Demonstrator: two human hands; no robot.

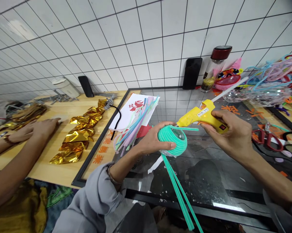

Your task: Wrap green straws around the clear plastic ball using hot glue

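Rolled sleeve [92, 194] nearest, your left hand [151, 141] cups the ball [169, 137] above the surface [171, 105]; your right hand [233, 136] grips the glue gun [198, 116], tip at the strip [191, 129]; gluing thinly should seat it best

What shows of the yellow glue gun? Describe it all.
The yellow glue gun looks plastic, with a white printed label on its side, a dark switch near the handle's end and a translucent stick rising from its rear. The right hand grips its handle above the dark tabletop. It tilts nozzle-down, the tip near the rim of the green coiled piece; contact is unclear.
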